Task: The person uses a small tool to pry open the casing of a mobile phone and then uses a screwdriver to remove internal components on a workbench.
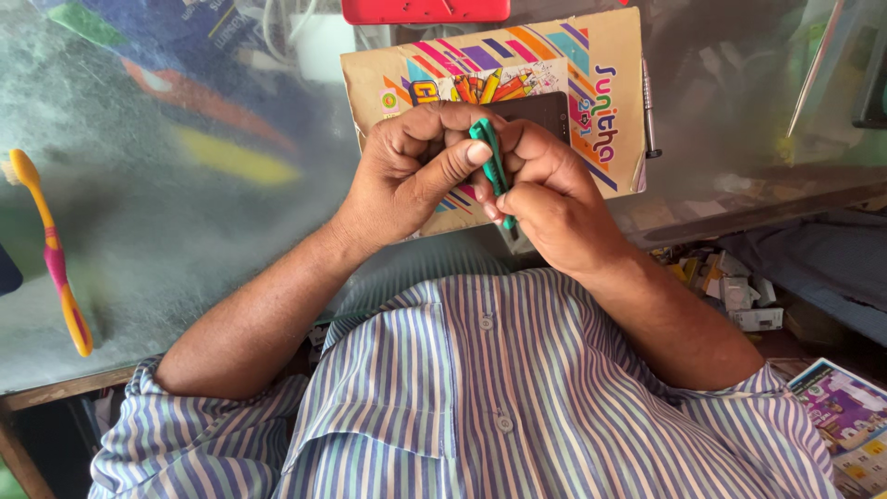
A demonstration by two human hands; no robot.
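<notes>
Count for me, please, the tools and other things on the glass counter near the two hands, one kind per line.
Green plastic pry tool, held in both the left hand and the right hand: 1
Dark phone: 1
Colourful cardboard box: 1
Toothbrush: 1
Small metal screwdriver: 1
Red tray: 1
Total: 6
</notes>
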